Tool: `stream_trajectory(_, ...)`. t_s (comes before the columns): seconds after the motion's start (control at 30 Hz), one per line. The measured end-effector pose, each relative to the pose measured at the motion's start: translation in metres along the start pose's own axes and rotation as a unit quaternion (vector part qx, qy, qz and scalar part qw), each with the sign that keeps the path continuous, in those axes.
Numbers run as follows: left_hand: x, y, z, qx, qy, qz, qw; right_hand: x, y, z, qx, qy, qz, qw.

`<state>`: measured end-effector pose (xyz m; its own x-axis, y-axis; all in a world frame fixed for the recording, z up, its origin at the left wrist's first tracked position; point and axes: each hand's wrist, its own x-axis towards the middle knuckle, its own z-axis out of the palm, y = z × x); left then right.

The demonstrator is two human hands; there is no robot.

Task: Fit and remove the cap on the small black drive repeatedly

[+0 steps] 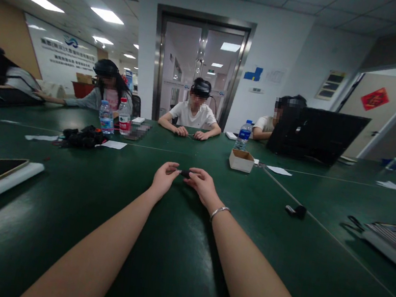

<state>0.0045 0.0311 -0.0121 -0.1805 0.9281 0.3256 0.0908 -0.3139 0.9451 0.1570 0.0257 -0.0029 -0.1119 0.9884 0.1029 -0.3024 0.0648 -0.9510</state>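
Above the green table (172,224), my left hand (164,179) and my right hand (203,184) meet around a small black object (184,173). It is short and lies crosswise, with a paler tip at its left end; its exact kind is too small to make out. My left fingertips pinch that left end. The thumb and fingers of my right hand close on the black right part and hide some of it. A silver bangle (219,213) circles my right wrist.
Farther right lies a small black and silver piece (296,211). Beyond my hands stand an open cardboard box (241,161) and water bottles (106,117). A black tangled bundle (84,136) sits left, near a phone (0,173). Several people sit around the table, one person (194,113) directly opposite.
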Motion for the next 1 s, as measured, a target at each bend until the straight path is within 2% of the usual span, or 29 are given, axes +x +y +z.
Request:
stream_trajectory(0.23,0.0042,-0.0075,0.0002,-0.023,-0.008,-0.017,1.0,-0.0026,-0.0041,0.0003,0.03,-0.004,0.015,0.999)
stream_trajectory(0.7,0.0005,0.0018,-0.0001,-0.04,-0.02,-0.038,0.998,0.0002,-0.0008,-0.003,0.026,-0.027,0.013,0.999)
stream_trajectory(1.0,0.0016,-0.0008,-0.0012,-0.018,-0.029,-0.054,0.998,0.0012,-0.0002,-0.0055,0.03,-0.037,0.013,0.999)
